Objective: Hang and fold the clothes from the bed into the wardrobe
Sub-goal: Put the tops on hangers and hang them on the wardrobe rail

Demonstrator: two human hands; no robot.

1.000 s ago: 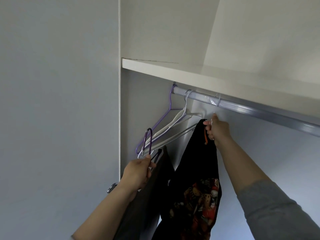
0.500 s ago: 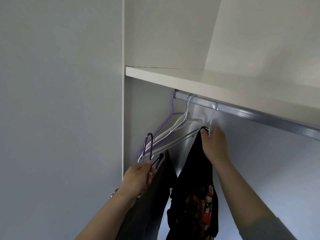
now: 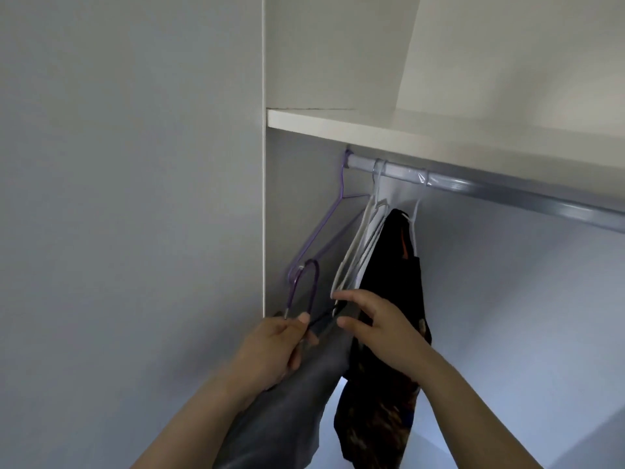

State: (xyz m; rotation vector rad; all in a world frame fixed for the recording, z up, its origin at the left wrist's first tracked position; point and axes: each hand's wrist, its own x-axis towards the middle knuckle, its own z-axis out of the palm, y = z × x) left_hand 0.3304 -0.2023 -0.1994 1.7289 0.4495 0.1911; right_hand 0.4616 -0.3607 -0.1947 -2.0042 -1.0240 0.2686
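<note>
My left hand [image 3: 274,350] grips the neck of a dark purple hanger [image 3: 306,286] that carries a grey garment [image 3: 287,411], held below the rail. My right hand [image 3: 375,328] has its fingers spread and relaxed, touching the lower ends of the empty white hangers [image 3: 358,252]. A black garment with a coloured print [image 3: 392,299] hangs on a white hanger from the metal rail [image 3: 473,187]. A light purple empty hanger [image 3: 324,228] hangs at the rail's left end.
A white shelf [image 3: 372,126] runs just above the rail. The wardrobe's side panel [image 3: 263,198] stands at the left, close to the purple hangers. To the right of the black garment the rail carries nothing.
My right hand let go of the black garment's hanger at the rail and dropped down to the white hangers' lower ends. The left hand stayed low with its hanger.
</note>
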